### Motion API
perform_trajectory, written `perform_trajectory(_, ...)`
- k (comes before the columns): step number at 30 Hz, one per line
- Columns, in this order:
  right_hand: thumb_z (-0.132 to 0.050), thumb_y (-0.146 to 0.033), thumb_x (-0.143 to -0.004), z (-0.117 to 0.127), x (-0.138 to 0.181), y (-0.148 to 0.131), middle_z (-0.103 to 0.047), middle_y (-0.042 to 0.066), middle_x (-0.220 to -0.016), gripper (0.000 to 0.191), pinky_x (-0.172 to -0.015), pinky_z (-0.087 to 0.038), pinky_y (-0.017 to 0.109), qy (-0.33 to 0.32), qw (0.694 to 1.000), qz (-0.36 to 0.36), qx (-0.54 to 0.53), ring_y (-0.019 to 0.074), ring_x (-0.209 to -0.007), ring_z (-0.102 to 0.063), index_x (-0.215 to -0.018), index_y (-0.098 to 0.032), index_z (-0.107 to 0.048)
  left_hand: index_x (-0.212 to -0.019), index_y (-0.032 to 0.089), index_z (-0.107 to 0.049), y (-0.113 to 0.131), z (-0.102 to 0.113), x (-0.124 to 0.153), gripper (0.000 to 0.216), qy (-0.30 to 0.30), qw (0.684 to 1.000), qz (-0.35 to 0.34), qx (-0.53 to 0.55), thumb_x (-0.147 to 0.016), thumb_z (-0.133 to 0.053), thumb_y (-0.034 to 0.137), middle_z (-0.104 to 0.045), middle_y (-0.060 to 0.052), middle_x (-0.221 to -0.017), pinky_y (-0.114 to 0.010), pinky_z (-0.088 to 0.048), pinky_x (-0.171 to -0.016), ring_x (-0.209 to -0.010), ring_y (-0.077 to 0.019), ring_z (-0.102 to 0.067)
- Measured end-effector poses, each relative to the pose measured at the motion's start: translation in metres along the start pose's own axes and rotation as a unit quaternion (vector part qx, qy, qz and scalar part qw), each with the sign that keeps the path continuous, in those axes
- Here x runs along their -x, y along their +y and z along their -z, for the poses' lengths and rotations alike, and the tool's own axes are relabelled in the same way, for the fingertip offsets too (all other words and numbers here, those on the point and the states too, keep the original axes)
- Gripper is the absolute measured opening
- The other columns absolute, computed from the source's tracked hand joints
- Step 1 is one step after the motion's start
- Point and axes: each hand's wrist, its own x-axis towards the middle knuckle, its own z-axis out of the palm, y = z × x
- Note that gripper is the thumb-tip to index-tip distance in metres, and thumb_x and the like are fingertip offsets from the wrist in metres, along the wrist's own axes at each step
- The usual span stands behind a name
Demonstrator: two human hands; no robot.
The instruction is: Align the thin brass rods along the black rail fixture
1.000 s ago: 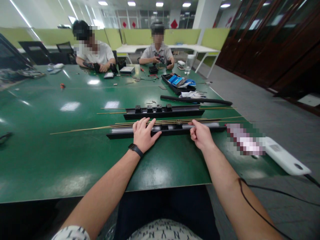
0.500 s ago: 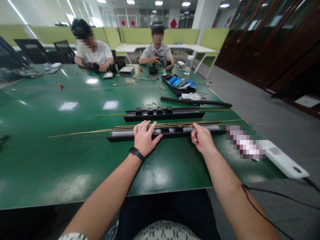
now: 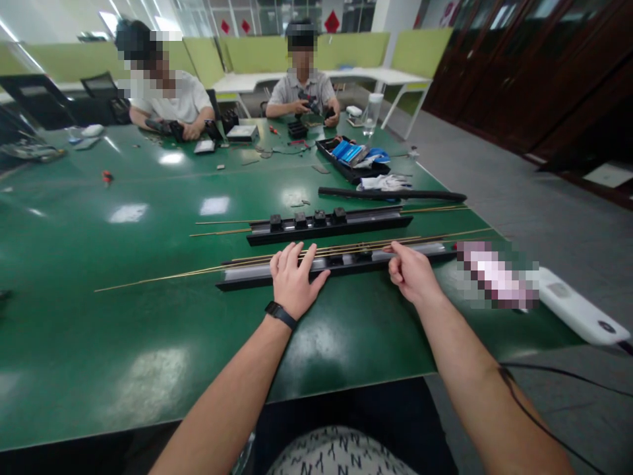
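Note:
A long black channel (image 3: 247, 282) with a pale inner strip lies across the green table in front of me. Several thin brass-coloured rods (image 3: 188, 272) run along its top and stick out past both ends. My left hand (image 3: 295, 277), a dark band on its wrist, rests spread over the channel and rods. Farther right, my right hand (image 3: 414, 272) is closed, with its index finger stretched to the rods; whether it pinches one is hidden. Small black blocks (image 3: 364, 252) sit in the channel between my hands. Behind lies a second black channel (image 3: 326, 230) with several black blocks and rods.
Beyond the channels lie a black tube (image 3: 390, 194), white gloves (image 3: 383, 183) and a black tray (image 3: 353, 173) holding blue items. A white device (image 3: 578, 307) with a cable lies at right. Two people (image 3: 302, 86) sit across the table (image 3: 163, 336), handling dark objects.
My view has tilted and shifted a little, so the scene sits slightly rotated. Both hands keep nearly the same places on the channel and rods.

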Motion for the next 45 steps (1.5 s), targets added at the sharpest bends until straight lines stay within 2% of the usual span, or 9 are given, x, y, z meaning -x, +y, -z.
perform_trajectory(24, -0.075, -0.047, -0.084, -0.0077, 0.0099, -0.0047, -0.051, -0.004, -0.042, 0.032, -0.03, -0.02, 0.017, 0.016, 1.0, -0.018, 0.006, 0.0058, -0.029, -0.033, -0.087, -0.016, -0.067, -0.14, 0.029, -0.061, 0.0006, 0.0018, -0.0006, 0.056, -0.023, 0.999, 0.022, -0.012, -0.091, -0.064, 0.056, -0.059, -0.012, -0.145, -0.051, -0.026, -0.121, -0.141, -0.0327, -0.048)
perform_trajectory(45, -0.075, -0.047, -0.084, -0.0035, 0.0048, -0.0021, -0.051, -0.004, -0.041, 0.031, -0.03, -0.021, 0.019, 0.016, 1.0, -0.012, 0.011, 0.0066, -0.029, -0.033, -0.086, -0.017, -0.067, -0.141, 0.028, -0.06, 0.0007, 0.0008, -0.0004, 0.057, -0.025, 0.999, 0.023, -0.004, -0.091, -0.064, 0.056, -0.059, -0.012, -0.146, -0.052, -0.025, -0.121, -0.141, -0.0329, -0.047)
